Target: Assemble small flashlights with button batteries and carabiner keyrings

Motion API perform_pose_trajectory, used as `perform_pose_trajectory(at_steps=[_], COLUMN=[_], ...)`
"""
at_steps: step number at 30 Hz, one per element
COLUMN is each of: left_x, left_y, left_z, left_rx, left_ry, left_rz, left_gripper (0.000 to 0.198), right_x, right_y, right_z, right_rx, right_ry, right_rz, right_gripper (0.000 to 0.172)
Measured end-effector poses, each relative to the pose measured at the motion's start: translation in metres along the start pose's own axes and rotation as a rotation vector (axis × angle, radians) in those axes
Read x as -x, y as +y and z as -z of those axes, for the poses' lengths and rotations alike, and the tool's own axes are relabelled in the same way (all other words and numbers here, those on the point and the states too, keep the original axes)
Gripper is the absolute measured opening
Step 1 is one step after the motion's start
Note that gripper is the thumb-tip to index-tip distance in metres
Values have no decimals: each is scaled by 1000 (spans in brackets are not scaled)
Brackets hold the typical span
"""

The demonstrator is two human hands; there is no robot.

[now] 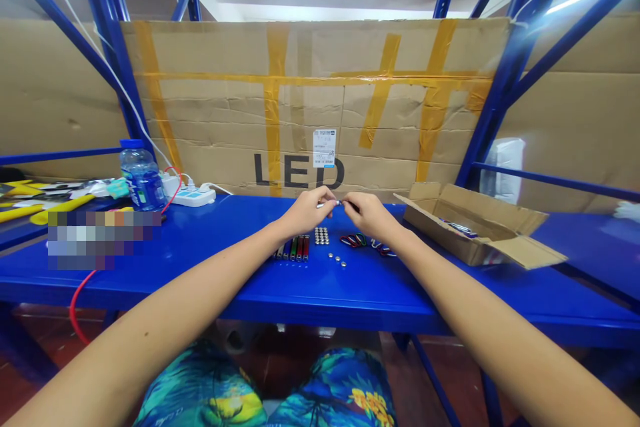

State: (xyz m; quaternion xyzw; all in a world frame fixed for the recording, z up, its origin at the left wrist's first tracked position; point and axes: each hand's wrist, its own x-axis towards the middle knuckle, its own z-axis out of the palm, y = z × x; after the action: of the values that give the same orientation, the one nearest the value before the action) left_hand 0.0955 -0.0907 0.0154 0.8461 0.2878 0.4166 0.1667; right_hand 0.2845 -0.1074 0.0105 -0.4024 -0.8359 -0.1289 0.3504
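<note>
Above the middle of the blue table (200, 263), my hands meet fingertip to fingertip. My left hand (307, 211) is closed in a pinch on a slim silvery piece (321, 205). Pinched in my right hand (370, 213) is a small dark cylinder (354, 206); the two pieces' ends are close together, and I cannot tell if they touch. Below my left hand, several metal tubes (299, 248) in dark, green and red lie in a row. Beside them stands a block of small silver button cells (321, 236), with 3 loose button cells (337, 259) nearer me. Coloured carabiners (354, 240) lie under my right hand.
On the right, an open cardboard box (445, 238) holds some small items. A blue-capped bottle (141, 177) and a white power strip (190, 196) stand at the back left, near yellow-handled tools (60, 209). A large cardboard sheet (220, 127) closes the back.
</note>
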Motion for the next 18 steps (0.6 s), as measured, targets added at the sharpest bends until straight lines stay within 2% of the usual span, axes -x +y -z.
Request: perform_pose_trajectory(at_steps=[4, 8, 11, 14, 18], left_x=[-3, -4, -4, -6, -9], left_y=[-6, -12, -14, -17, -22], left_z=[6, 9, 8, 11, 20], left_rx=[-99, -209, -209, -63, 220], left_ry=[-53, -57, -42, -3, 13], left_rz=[-10, -48, -35, 38, 199], left_gripper=[14, 15, 15, 13, 14], right_x=[1, 1, 1, -1, -3], right_y=[0, 1, 0, 2, 9], right_z=[-2, -5, -4, -1, 0], right_rx=[-10, -38, -72, -223, -574], right_ry=[-14, -13, 8, 62, 68], right_rz=[-1, 41, 26, -115, -371], right_gripper=[23, 22, 21, 21, 18])
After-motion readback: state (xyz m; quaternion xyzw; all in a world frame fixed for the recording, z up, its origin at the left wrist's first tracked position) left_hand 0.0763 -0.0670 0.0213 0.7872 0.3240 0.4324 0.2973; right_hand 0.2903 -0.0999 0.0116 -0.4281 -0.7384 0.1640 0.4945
